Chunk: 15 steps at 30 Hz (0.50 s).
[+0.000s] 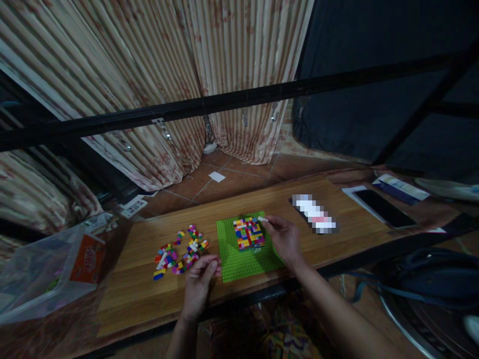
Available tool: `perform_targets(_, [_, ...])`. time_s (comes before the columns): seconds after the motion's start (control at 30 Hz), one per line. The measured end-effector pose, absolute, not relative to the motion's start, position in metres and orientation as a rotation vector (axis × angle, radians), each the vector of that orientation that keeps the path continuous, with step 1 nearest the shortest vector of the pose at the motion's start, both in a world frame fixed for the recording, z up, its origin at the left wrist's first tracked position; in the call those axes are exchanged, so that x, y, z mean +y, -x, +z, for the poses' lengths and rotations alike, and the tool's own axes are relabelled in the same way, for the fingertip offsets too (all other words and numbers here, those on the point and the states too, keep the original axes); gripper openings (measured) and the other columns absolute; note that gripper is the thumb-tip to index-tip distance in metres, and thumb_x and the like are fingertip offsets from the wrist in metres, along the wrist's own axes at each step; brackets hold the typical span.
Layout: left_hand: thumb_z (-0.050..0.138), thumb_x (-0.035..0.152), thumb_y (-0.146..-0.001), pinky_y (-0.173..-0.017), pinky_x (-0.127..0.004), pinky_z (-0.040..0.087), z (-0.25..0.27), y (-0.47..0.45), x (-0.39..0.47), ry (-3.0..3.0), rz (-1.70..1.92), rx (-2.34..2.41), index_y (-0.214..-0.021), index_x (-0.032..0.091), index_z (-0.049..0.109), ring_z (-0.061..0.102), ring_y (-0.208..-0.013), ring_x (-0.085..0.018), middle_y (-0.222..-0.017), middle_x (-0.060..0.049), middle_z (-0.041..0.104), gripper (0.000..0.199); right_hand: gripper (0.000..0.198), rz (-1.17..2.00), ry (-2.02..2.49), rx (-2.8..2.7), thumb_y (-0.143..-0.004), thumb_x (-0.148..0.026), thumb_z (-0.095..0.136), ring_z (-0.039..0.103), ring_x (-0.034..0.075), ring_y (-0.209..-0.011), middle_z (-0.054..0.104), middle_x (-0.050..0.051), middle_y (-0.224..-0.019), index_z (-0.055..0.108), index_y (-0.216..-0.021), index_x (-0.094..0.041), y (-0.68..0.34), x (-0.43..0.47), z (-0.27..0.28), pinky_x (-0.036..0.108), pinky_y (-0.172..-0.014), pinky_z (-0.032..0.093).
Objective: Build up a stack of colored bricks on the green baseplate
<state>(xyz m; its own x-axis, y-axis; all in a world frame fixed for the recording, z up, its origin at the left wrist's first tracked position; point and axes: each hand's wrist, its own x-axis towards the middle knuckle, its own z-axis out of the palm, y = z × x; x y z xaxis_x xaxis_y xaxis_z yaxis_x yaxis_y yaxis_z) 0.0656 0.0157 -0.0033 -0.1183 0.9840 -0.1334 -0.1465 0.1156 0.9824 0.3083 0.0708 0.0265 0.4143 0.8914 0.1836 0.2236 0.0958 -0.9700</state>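
The right hand (285, 239) is holding a small white plastic brick (262, 219) pinched between thumb and fingertips, just at the far right corner of the multicoloured block of stacked plastic bricks (249, 233). The brick is hovering very near to that corner; I cannot tell if it is already touching it. The fine pinch is probably because the piece is so small and has to meet the studs exactly.

The block is sitting on the flat green studded baseplate (243, 259), toward its far side, so the near part of the plate is lying bare. The plate itself is lying in the middle of the wooden tabletop (134, 294), directly in front of the person, where both hands are reaching it easily.

The left hand (200, 279) is resting at the near left edge of the baseplate with the fingers curled narrow (whether something small is inside them I cannot tell). It seems to be steadying the plate, or waiting beside the supply.

The loose pile of small coloured bricks (179, 252) is lying left of the plate, close to the left hand, likely for quick picking. At the far right a dark smartphone (381, 208) is lying, well apart, and at the left edge a clear plastic bag with an orange label (56, 274).
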Motion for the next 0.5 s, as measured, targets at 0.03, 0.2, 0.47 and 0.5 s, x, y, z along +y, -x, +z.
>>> perform_targets(0.03, [0.076,0.035,-0.069,-0.063,-0.024,0.052,-0.004,-0.066,0.016,-0.948,1.271,1.25,-0.088,0.016,0.069,0.063,-0.067,-0.013,-0.078,-0.004,0.071,0.027,0.025,0.634,1.447,-1.111,-0.076,-0.041,0.064,0.068,0.022,-0.077,0.074,0.008,-0.086,0.071,-0.085,-0.019,-0.305,0.074,0.023,0.035,-0.073,0.052])
perform_targets(0.2, [0.076,0.033,-0.07,-0.063,-0.023,0.051,-0.007,-0.065,0.015,-0.924,1.277,1.231,-0.089,0.017,0.069,0.063,-0.067,-0.012,-0.078,-0.003,0.07,0.027,0.023,0.444,1.555,-1.319,-0.08,-0.038,0.059,0.065,0.02,-0.077,0.073,0.006,-0.086,0.071,-0.088,-0.02,-0.297,0.085,0.012,0.033,-0.074,0.049])
perform_targets(0.47, [0.077,0.035,-0.068,-0.062,-0.022,0.05,-0.006,-0.066,0.015,-0.897,1.277,1.22,-0.089,0.017,0.07,0.062,-0.066,-0.012,-0.078,-0.003,0.07,0.028,0.021,0.424,1.546,-1.43,-0.08,-0.035,0.057,0.063,0.021,-0.081,0.07,0.007,-0.086,0.071,-0.086,-0.02,-0.293,0.082,0.014,0.034,-0.075,0.048])
perform_targets(0.5, [0.077,0.035,-0.068,-0.062,-0.022,0.05,-0.005,-0.067,0.015,-0.894,1.272,1.221,-0.088,0.017,0.07,0.062,-0.065,-0.012,-0.078,-0.003,0.07,0.028,0.021,0.438,1.524,-1.438,-0.08,-0.035,0.057,0.063,0.021,-0.082,0.07,0.007,-0.087,0.071,-0.086,-0.02,-0.294,0.082,0.014,0.033,-0.075,0.048])
